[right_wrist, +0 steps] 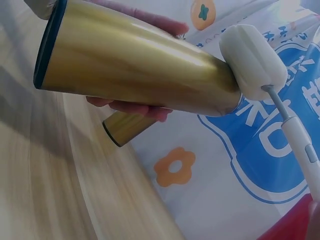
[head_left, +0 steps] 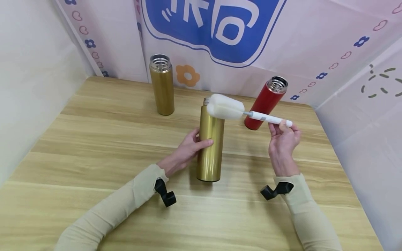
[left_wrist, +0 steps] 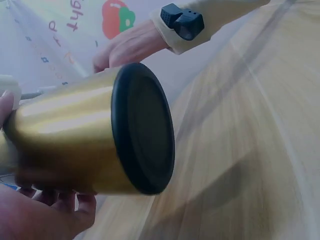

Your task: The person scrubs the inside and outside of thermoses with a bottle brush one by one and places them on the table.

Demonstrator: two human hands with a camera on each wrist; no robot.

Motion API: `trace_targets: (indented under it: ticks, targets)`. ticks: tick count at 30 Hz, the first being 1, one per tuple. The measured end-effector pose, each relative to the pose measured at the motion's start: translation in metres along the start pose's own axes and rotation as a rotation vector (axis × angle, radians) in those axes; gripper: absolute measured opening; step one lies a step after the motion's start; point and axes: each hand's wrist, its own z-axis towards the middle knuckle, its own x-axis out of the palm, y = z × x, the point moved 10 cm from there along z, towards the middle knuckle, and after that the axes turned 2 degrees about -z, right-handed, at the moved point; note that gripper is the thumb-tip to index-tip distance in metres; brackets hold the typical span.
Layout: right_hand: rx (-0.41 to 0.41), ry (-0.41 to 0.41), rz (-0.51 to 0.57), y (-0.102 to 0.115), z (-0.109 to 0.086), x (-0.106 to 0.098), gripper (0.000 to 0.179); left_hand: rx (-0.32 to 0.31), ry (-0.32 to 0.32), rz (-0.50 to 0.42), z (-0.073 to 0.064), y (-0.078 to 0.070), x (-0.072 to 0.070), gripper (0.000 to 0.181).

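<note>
Gold bottle (head_left: 211,158) — glossy, cylindrical, black-bottomed

From where I stood, the nearer gold bottle (head_left: 211,153) had a smooth, glossy metallic coat streaked with light, and its black base (left_wrist: 150,135) was duller. The brush (head_left: 230,107) paired a matt white sponge head with a smooth plastic handle (head_left: 273,119). The farther gold bottle (head_left: 164,92) and the red bottle (head_left: 262,104) had a metallic sheen below bright bare-metal necks (head_left: 277,86). The table (head_left: 141,223) was smooth, wood-grained, faintly shiny; the sleeves (head_left: 110,211), matt cloth. The creased backdrop (head_left: 116,42) was perhaps printed fabric.
</note>
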Motion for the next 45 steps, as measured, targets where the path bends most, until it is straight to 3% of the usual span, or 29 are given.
trace_targets:
  ticks: [15,22,35,45]
  targets:
    - [0.025,-0.008,-0.063,0.004,0.003,-0.002,0.015,0.008,0.048,0.029,-0.003,-0.002,0.003,0.108]
    - [0.042,0.005,-0.089,0.002,0.001,-0.012,0.017,0.015,0.062,-0.030,-0.004,-0.003,0.002,0.095]
    - [0.097,0.099,-0.150,-0.006,-0.006,-0.032,0.017,0.034,0.066,-0.095,-0.002,-0.008,-0.001,0.107]
    - [0.105,0.186,-0.259,-0.006,-0.014,-0.044,0.017,0.057,-0.015,-0.174,0.000,-0.012,-0.011,0.065]
